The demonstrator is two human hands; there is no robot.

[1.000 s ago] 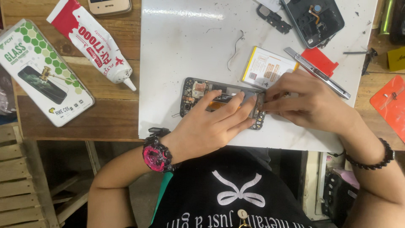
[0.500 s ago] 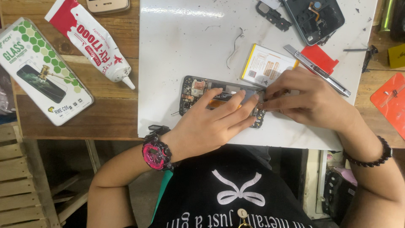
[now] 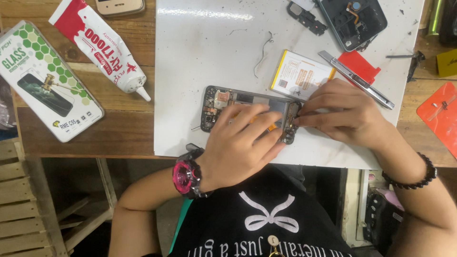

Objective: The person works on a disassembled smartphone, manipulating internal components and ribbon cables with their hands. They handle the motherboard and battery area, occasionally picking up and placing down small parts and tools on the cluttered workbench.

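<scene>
An opened phone, its back off and its inner parts bare, lies flat on the white mat near the mat's front edge. The left hand lies spread over the phone's middle, fingers flat on it, pressing it down rather than closing around anything. The right hand meets the phone's right end, its grip narrow, thumb and fingertips pinched together against that end; what they pinch is too small to tell. Just beyond the phone's right end lie a yellow-and-white battery and, beside it, a slim metal tool resting on a red card. Farther back from the phone, at the mat's far edge, sits a dark phone frame. A thin loose wire lies behind the phone. Left of the phone, off the mat on the wooden bench, lie a white-and-red glue tube and a boxed screen protector.
</scene>
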